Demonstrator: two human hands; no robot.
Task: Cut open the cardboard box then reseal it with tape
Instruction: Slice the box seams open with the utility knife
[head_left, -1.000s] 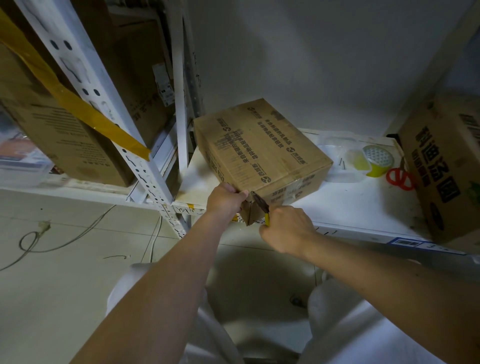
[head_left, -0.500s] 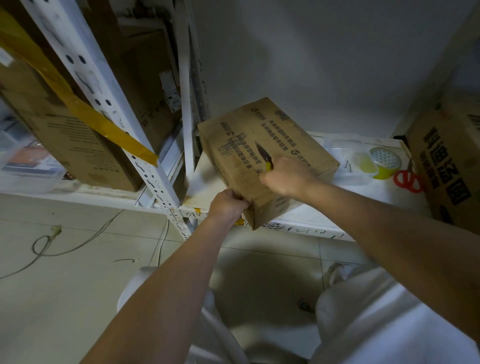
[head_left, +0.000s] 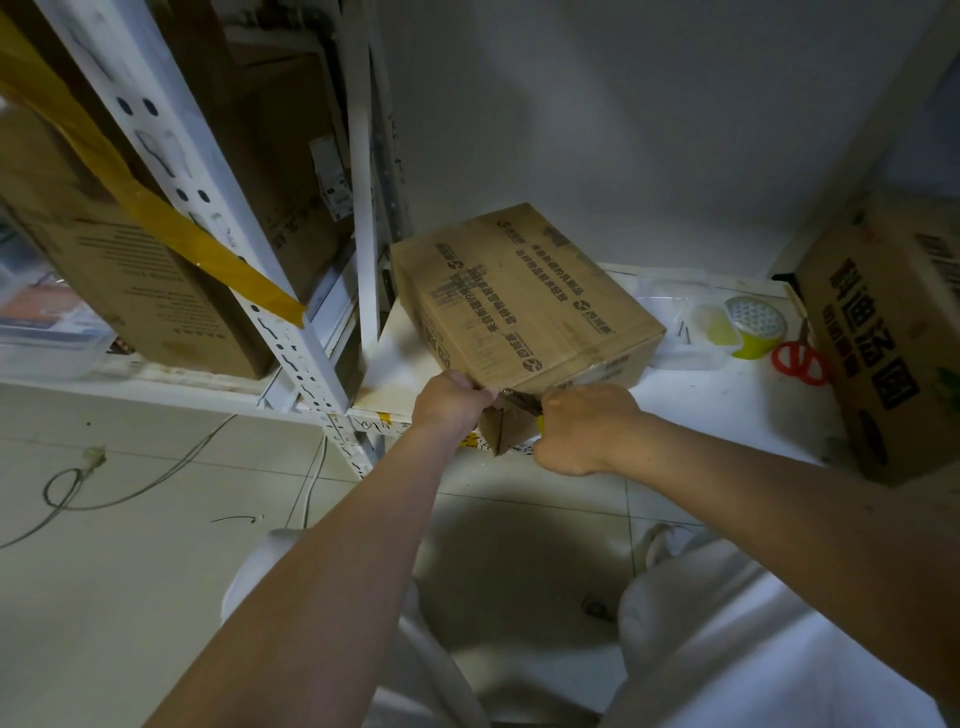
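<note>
Both forearms are bare to the frame edge, with no sleeves, watch or rings showing. The left hand (head_left: 451, 402) and right hand (head_left: 582, 428) wear no gloves. Below the arms, the person wears pale white cloth garments (head_left: 727, 649).

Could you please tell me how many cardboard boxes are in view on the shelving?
4: the box being cut at the shelf's front edge, one at far right, and two on the left rack, front and behind. Others may be hidden.
</note>
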